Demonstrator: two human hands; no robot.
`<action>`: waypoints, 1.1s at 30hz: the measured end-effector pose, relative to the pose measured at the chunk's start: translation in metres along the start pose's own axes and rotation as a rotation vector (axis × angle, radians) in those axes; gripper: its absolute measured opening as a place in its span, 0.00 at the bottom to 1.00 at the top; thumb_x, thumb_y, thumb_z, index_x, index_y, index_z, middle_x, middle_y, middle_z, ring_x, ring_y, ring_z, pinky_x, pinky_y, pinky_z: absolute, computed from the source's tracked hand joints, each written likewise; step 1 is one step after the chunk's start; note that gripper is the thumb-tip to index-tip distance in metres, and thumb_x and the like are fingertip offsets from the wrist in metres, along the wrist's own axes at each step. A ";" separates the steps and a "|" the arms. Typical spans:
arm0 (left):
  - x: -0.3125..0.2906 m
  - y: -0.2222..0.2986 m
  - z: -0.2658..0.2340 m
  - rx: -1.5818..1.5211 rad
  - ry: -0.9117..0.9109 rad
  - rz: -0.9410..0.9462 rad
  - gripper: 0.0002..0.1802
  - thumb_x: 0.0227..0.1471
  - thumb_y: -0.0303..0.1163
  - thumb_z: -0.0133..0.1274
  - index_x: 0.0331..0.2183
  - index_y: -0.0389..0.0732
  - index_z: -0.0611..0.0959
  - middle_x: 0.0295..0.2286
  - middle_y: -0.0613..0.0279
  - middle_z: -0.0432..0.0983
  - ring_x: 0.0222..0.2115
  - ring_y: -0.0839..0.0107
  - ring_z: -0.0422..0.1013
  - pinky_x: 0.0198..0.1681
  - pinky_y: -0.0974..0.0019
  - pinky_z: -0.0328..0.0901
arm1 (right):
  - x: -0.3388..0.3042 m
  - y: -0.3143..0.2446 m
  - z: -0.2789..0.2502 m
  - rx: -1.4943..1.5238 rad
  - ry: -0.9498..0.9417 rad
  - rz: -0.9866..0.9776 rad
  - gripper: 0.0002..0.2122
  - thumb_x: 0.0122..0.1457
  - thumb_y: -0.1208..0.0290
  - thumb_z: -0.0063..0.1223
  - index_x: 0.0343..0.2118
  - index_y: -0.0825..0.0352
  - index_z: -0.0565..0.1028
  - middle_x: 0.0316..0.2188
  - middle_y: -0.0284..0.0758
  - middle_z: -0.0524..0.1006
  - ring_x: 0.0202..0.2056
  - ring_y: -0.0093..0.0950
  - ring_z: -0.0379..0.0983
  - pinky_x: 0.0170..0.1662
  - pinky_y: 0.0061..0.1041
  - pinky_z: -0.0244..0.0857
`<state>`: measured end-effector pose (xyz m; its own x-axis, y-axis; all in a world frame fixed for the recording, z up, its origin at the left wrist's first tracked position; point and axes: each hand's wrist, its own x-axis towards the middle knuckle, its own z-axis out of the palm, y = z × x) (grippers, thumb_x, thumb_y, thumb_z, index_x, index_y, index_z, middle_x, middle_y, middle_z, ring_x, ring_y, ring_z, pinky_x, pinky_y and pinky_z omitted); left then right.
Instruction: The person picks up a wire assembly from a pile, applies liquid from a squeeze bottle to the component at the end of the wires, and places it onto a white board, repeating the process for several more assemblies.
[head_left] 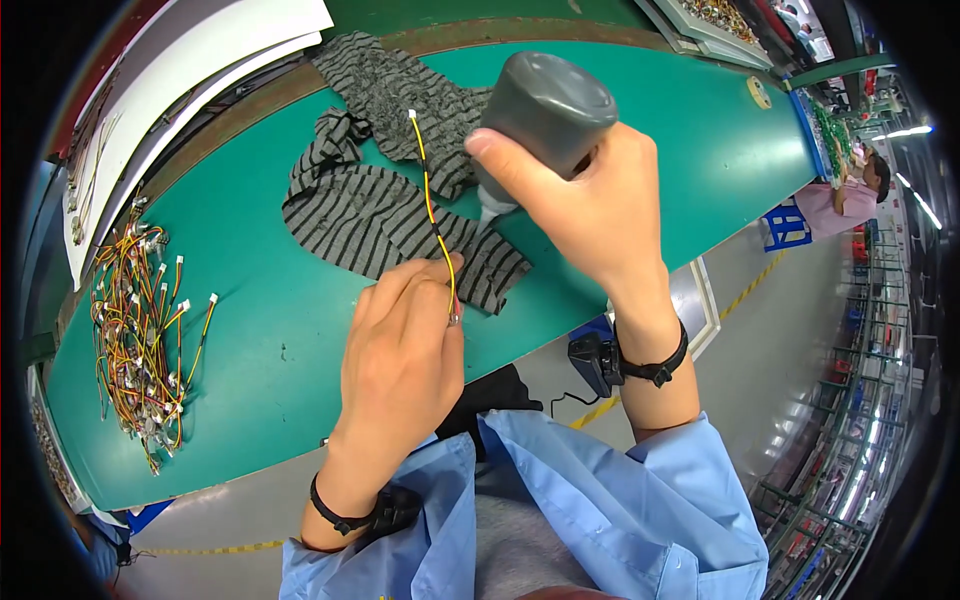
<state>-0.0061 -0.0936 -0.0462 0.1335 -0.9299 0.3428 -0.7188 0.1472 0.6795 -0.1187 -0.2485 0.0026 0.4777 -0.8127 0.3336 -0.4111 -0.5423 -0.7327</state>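
Note:
My right hand [610,200] grips a dark grey squeeze bottle [550,110], tipped so its pale nozzle points down at the cloth. Below and left of it, my left hand [405,330] is closed around the near end of a yellow and black wire lead [428,185]. The lead runs up from the fingers to a small white connector at its far end. What sits at the pinched end is mostly hidden by the fingers. A grey cloth with black stripes [370,215] lies crumpled on the green table under the lead and nozzle.
A tangled pile of wire leads [140,340] with white connectors lies on the table's left. White sheets [190,90] rise along the far left edge. A roll of tape [759,92] sits at the far right. Beyond the table's right end is another person [845,200] in pink.

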 end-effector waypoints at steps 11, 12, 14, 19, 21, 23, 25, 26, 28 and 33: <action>-0.004 -0.004 -0.006 -0.105 0.128 -0.020 0.12 0.42 0.17 0.53 0.33 0.33 0.73 0.38 0.54 0.75 0.41 0.57 0.69 0.40 0.59 0.62 | -0.052 0.025 -0.020 0.573 0.305 0.000 0.25 0.49 0.56 0.63 0.41 0.73 0.72 0.25 0.32 0.75 0.19 0.18 0.64 0.23 0.20 0.60; -0.004 -0.004 -0.008 -0.107 0.187 -0.037 0.13 0.42 0.16 0.53 0.34 0.32 0.73 0.38 0.53 0.75 0.42 0.57 0.69 0.40 0.58 0.62 | -0.055 0.025 -0.019 0.573 0.306 -0.001 0.25 0.49 0.56 0.63 0.41 0.73 0.72 0.25 0.32 0.75 0.19 0.18 0.64 0.23 0.20 0.60; -0.007 -0.005 -0.012 -0.095 0.249 -0.070 0.14 0.42 0.16 0.53 0.35 0.32 0.73 0.38 0.53 0.75 0.42 0.57 0.69 0.41 0.58 0.62 | -0.060 0.025 -0.018 0.459 0.116 -0.291 0.19 0.47 0.63 0.63 0.37 0.71 0.74 0.29 0.33 0.76 0.24 0.22 0.69 0.30 0.25 0.63; -0.007 -0.010 -0.014 0.121 0.236 -0.157 0.16 0.42 0.15 0.52 0.38 0.31 0.73 0.39 0.52 0.75 0.45 0.56 0.69 0.42 0.57 0.62 | -0.050 0.010 -0.024 -0.101 -0.337 -0.591 0.17 0.41 0.70 0.60 0.37 0.66 0.75 0.29 0.31 0.74 0.25 0.23 0.69 0.34 0.27 0.63; -0.009 -0.012 -0.012 0.167 0.217 -0.145 0.16 0.41 0.15 0.51 0.37 0.31 0.73 0.40 0.52 0.76 0.46 0.56 0.69 0.43 0.57 0.62 | -0.048 0.007 -0.016 -0.179 -0.378 -0.694 0.17 0.41 0.70 0.59 0.38 0.63 0.75 0.26 0.29 0.71 0.24 0.23 0.67 0.34 0.27 0.63; -0.008 -0.012 -0.011 0.182 0.215 -0.132 0.16 0.41 0.15 0.51 0.37 0.31 0.73 0.40 0.52 0.76 0.46 0.56 0.69 0.43 0.57 0.62 | -0.048 0.004 -0.006 -0.337 -0.459 -0.892 0.17 0.41 0.69 0.58 0.39 0.58 0.75 0.21 0.25 0.65 0.20 0.22 0.63 0.35 0.27 0.63; -0.008 -0.012 -0.010 0.207 0.201 -0.100 0.15 0.41 0.14 0.51 0.36 0.32 0.73 0.40 0.53 0.76 0.46 0.56 0.69 0.43 0.57 0.62 | -0.049 -0.002 -0.005 -0.347 -0.471 -0.923 0.16 0.41 0.71 0.56 0.37 0.57 0.75 0.20 0.25 0.63 0.20 0.21 0.62 0.35 0.26 0.64; -0.008 -0.013 -0.010 0.208 0.202 -0.103 0.15 0.41 0.14 0.51 0.36 0.32 0.73 0.40 0.53 0.76 0.46 0.56 0.69 0.43 0.57 0.62 | -0.050 -0.006 -0.006 -0.361 -0.480 -0.950 0.15 0.41 0.72 0.54 0.36 0.56 0.76 0.19 0.25 0.61 0.19 0.21 0.62 0.35 0.25 0.64; -0.007 -0.015 -0.010 0.200 0.217 -0.108 0.15 0.41 0.15 0.51 0.36 0.32 0.73 0.40 0.53 0.76 0.46 0.56 0.69 0.43 0.57 0.62 | -0.050 -0.011 -0.008 -0.378 -0.488 -0.976 0.14 0.40 0.73 0.53 0.34 0.55 0.76 0.18 0.25 0.59 0.19 0.21 0.61 0.35 0.25 0.64; -0.009 -0.017 -0.011 0.197 0.213 -0.093 0.14 0.41 0.15 0.51 0.35 0.32 0.73 0.41 0.53 0.76 0.47 0.55 0.69 0.44 0.58 0.62 | -0.049 -0.024 -0.019 -0.294 -0.640 -1.064 0.12 0.41 0.73 0.54 0.33 0.56 0.75 0.18 0.25 0.59 0.19 0.20 0.61 0.35 0.23 0.64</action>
<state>0.0122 -0.0843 -0.0541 0.3300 -0.8415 0.4277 -0.8127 -0.0228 0.5822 -0.1470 -0.1998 0.0155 0.9295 0.2528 0.2686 0.2868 -0.9532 -0.0953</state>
